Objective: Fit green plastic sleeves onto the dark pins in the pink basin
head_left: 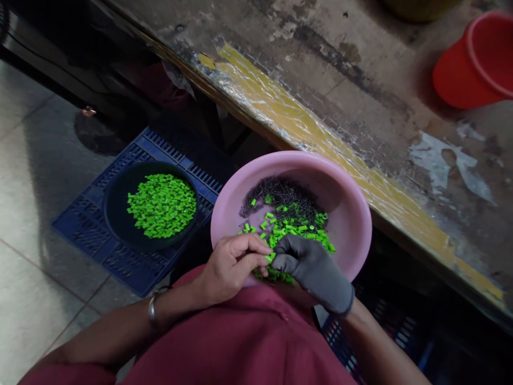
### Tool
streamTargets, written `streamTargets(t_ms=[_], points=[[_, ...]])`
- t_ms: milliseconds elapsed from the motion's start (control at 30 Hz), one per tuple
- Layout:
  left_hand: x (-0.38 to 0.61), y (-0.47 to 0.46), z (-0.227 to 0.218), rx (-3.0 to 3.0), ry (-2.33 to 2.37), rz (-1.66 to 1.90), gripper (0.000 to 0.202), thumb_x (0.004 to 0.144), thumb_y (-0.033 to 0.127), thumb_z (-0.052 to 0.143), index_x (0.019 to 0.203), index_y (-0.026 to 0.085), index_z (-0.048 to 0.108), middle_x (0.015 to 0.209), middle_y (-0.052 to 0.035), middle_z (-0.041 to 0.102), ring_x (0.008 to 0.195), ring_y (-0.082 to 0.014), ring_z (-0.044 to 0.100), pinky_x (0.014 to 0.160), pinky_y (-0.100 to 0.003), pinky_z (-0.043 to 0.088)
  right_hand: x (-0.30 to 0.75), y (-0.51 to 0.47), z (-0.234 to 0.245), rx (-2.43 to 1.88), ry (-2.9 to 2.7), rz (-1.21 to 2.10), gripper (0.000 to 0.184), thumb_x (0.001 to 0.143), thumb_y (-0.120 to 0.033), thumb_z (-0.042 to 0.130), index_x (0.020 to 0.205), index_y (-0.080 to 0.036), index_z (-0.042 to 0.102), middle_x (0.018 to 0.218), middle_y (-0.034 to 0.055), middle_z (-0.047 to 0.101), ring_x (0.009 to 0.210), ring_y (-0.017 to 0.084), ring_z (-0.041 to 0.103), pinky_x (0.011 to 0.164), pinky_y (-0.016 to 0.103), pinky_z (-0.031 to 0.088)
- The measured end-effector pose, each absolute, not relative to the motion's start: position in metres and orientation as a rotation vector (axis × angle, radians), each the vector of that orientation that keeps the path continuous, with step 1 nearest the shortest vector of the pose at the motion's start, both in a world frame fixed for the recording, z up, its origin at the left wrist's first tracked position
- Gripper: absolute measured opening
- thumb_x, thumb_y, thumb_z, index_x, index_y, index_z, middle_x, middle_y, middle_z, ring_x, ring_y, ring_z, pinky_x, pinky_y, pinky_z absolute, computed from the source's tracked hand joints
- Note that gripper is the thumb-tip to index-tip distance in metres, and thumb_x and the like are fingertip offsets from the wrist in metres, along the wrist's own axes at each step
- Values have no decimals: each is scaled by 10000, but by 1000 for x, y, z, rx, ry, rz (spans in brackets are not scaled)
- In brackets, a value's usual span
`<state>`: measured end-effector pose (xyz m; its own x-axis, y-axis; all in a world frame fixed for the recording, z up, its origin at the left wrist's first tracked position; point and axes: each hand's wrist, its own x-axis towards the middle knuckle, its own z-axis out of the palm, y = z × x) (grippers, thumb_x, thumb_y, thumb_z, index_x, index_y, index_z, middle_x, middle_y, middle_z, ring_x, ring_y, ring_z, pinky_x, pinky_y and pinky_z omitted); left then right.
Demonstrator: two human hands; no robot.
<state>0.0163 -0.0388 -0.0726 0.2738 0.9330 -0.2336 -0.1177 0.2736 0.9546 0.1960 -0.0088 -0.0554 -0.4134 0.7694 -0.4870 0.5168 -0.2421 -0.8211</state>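
Observation:
My bare left hand [234, 264] pinches a small bright green plastic piece [270, 257] between thumb and fingers. Against the same piece, the gloved fingers of my right hand [316, 270] are closed; whether they hold a second small part is hidden. Both hands meet over the near side of a pink basin [228, 198]. Inside it lie loose green pieces [298, 230] and, toward the far side, a heap of thin dark metal parts [280, 198], too fine to name. A few green pieces rest on that heap.
A dark bowl [114, 214] of many green pieces [162, 206] stands on a blue slatted plastic pallet [90, 240] to the left. Beyond the basin runs a worn workbench [340, 80] with a yellow taped edge [288, 117]. A red bucket [457, 75] sits on it.

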Motion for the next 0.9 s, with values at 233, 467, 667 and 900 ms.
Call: streamTargets(t_ms=[233, 467, 667, 900], points=[[-64, -48, -55, 1295, 1463, 753, 90, 860, 217, 563, 939, 174, 571, 866, -31, 652, 752, -142, 646, 689, -254, 527, 180, 16, -88, -1454, -2240, 1618, 264, 899, -401, 550, 798, -178, 647, 746, -6, 650, 678, 118, 574, 612, 218, 422], [-118, -38, -61, 2079, 2111, 523, 200, 842, 243, 609, 1019, 149, 606, 1012, -87, 630, 996, -253, 580, 918, -439, 458, 158, 34, -110, -1339, -3213, 720, 267, 891, -91, 461, 1040, -165, 669, 952, 114, 684, 942, 227, 589, 807, 327, 409], [-34, -20, -61, 2322, 1389, 469, 99, 877, 149, 528, 939, 153, 605, 955, -68, 627, 931, -211, 553, 858, -380, 450, 138, 21, -132, -1397, -3208, 601, 249, 915, -129, 404, 1007, -120, 635, 980, 161, 657, 936, 263, 569, 758, 361, 411], [0, 3, -95, 2607, 1191, -139, 120, 804, 63, 516, 746, 112, 610, 768, -95, 577, 789, -241, 517, 715, -383, 386, 131, 17, -149, -1535, -3148, 578, 241, 927, -141, 374, 971, -126, 611, 1014, 170, 642, 957, 259, 565, 780, 376, 415]])
